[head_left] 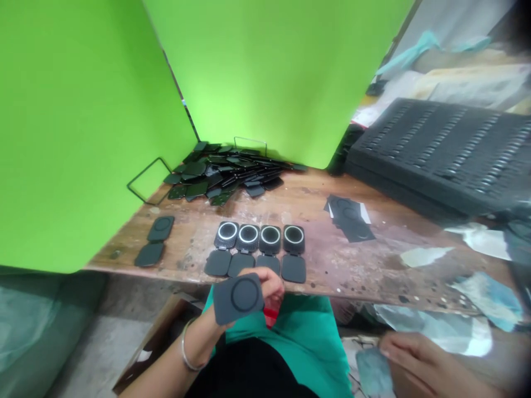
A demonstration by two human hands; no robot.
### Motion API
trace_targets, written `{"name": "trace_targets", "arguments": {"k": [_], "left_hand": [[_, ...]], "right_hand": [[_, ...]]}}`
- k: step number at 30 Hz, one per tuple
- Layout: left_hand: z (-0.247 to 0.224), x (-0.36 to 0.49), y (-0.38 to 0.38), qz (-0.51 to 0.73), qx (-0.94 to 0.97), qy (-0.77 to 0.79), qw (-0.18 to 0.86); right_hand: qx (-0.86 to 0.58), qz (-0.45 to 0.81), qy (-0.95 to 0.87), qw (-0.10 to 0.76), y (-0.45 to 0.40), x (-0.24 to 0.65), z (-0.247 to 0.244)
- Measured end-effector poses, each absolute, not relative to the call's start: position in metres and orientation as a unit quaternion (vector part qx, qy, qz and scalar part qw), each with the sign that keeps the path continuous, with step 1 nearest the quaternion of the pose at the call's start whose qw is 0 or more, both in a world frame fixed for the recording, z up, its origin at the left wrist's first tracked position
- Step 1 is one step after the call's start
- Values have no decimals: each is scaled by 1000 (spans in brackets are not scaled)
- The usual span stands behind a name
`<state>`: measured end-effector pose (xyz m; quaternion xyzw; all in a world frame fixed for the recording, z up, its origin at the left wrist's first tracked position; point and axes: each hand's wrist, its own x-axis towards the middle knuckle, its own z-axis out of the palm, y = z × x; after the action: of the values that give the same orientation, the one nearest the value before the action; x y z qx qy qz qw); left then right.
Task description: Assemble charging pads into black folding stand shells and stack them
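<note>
My left hand (271, 282) is curled closed at the table's front edge. A dark grey square pad with a black ring (238, 298) covers its back and wrist. Something red (271, 314) shows just under the curled fingers; whether they grip it is unclear. Lower right, my right hand (410, 354) pinches a thin pale blue-grey sheet (374, 373), slightly blurred. Beyond my left hand stands a row of several unfolded black hinged pads with white rings (270, 235). My left hand partly hides their lower flaps.
A heap of black folding pads (219, 171) lies against the green panels (257, 72). One unfolded pad (155, 240) is at left. Dark ring-marked sheets (352, 218) lie right of centre on the wooden table (307, 193). A black foam tray (440, 149) and film scraps (489, 301) are at right.
</note>
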<state>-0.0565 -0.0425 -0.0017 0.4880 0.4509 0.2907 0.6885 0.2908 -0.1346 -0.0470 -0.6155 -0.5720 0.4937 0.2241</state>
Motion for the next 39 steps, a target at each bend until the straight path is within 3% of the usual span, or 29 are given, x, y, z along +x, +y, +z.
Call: {"name": "trace_targets", "arguments": {"k": [2, 7, 11, 15, 19, 24, 33, 39], "left_hand": [[1, -50, -48, 266, 478, 432, 718], [-9, -47, -51, 285, 389, 380, 789], [-14, -64, -42, 383, 340, 340, 789], [-12, -90, -35, 430, 345, 378, 744], [-14, -112, -32, 414, 434, 440, 668], [-13, -128, -28, 374, 562, 471, 568], [-50, -153, -8, 385, 590, 646, 294], [-58, -158, -4, 301, 603, 691, 262]], "right_hand": [[-584, 472, -615, 240, -106, 274, -30], [-546, 234, -688, 418, -47, 195, -13], [-441, 194, -767, 423, -28, 137, -23], [-435, 254, -791, 346, -21, 115, -22], [-496, 314, -718, 373, 2, 110, -14], [-484, 499, -646, 316, 30, 96, -10], [-557, 536, -506, 383, 32, 89, -15], [-555, 556, -474, 398, 30, 99, -27]]}}
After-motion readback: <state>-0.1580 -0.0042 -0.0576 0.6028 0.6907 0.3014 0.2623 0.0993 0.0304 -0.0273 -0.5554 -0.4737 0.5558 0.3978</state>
